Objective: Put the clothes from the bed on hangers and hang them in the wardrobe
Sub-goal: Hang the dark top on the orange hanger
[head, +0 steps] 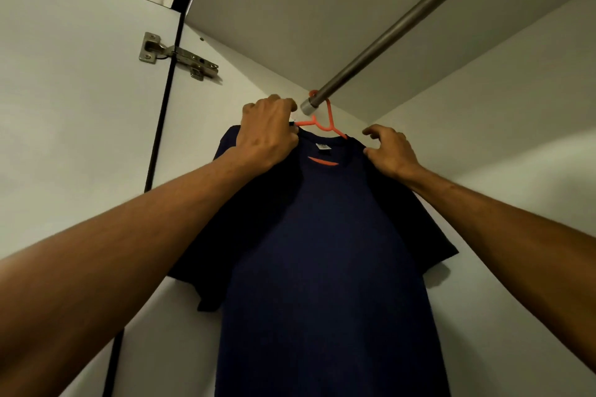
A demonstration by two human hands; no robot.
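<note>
A dark navy blue cotton T-shirt (325,251) hangs inside a white-panelled wardrobe, seen from below. It sits on a thin orange plastic hanger (323,128) whose hook loops over a round grey metal rail (396,29), right beside the rail's silver end socket (308,107). From the socket the rail runs off toward 1 o'clock, under the wardrobe's flat top panel (322,10). The T-shirt fills the middle and the 6 o'clock part of the view, its sleeves spreading toward 8 and 3 o'clock. A small white neck label (323,147) shows inside the collar, with a strip of the orange hanger visible just below it through the neck opening.

The left hand (269,135) is at 11 o'clock from the collar, back of the hand toward the camera, its fingers curled tightly over the T-shirt's shoulder where the hanger's arm runs in under the cloth. The right hand (392,148) is at 2 o'clock from the collar, at the other shoulder. Its fingers (374,131) are half bent, the thumb tip resting on the shoulder edge and the forefinger raised just above it; whether any cloth is pinched between them I cannot tell.

At 10 o'clock in the view, a steel hinge (179,56) joins the open white door (74,106) to the wardrobe's side.
</note>
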